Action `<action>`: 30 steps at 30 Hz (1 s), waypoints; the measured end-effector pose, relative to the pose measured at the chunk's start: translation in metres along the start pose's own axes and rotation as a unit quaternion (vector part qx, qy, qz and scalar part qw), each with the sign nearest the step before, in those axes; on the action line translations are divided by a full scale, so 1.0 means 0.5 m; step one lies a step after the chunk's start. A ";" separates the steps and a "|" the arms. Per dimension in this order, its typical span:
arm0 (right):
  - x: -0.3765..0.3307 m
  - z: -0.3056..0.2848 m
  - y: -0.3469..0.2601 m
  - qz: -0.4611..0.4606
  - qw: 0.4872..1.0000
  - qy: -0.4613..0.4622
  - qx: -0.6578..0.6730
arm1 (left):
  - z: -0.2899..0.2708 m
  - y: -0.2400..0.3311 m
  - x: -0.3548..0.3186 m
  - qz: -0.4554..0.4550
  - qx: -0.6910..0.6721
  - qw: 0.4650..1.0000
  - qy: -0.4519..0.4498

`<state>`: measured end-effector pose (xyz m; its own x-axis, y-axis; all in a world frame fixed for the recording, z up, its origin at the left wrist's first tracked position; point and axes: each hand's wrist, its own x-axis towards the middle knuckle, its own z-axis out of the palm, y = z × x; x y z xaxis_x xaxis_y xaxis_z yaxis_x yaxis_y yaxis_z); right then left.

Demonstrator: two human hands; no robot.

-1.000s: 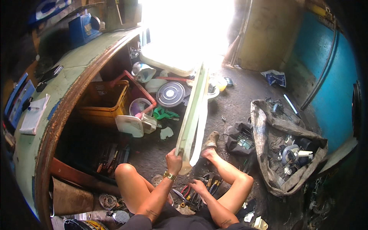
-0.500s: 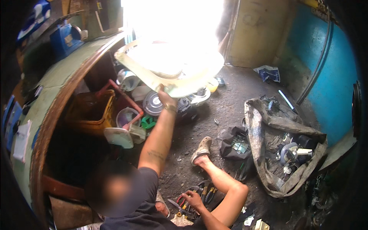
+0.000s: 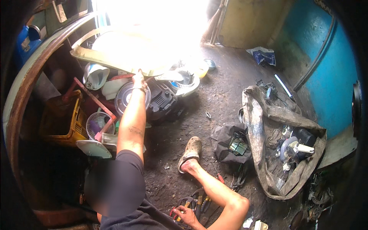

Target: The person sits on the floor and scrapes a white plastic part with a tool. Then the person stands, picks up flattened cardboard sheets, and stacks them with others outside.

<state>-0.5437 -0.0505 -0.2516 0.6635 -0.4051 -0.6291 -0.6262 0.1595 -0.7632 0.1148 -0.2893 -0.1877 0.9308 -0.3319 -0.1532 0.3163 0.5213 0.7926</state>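
My left arm is stretched far forward, and its hand [image 3: 139, 79] grips the near edge of a large cream-white plastic panel [image 3: 101, 58] with a raised rim. Bright light washes out much of the panel. Under it lie a round grey-white fan part [image 3: 122, 99] and a dark motor-like housing [image 3: 163, 100]. Low in the picture, my right hand [image 3: 187, 215] has its fingers curled over a cluster of hand tools beside my bent leg. Red-handled pliers [image 3: 172, 213] and a hammer [image 3: 199, 203] lie there. What the right fingers hold is hidden.
A yellow crate [image 3: 73, 134], a red bent frame [image 3: 92, 100] and a small white basket [image 3: 100, 123] stand at left. To the right are a black bag [image 3: 220, 143] and a rolled-edge sack [image 3: 253, 132] holding scrap parts. A red-handled screwdriver [image 3: 220, 177] lies on the floor.
The view has shifted, and my left hand with the panel now sits farther left and higher in the picture. My right hand remains at the tools.
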 end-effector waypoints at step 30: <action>-0.487 -0.218 -0.117 -0.321 0.903 0.275 0.082 | -0.355 0.320 -0.705 -0.105 0.563 0.794 -0.204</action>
<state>-0.7130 -0.0592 -0.0376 0.5364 -0.8397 0.0851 -0.0862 -0.1548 -0.9842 -0.1303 0.0507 -0.1117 0.6693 -0.6660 -0.3293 -0.1217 -0.5355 0.8357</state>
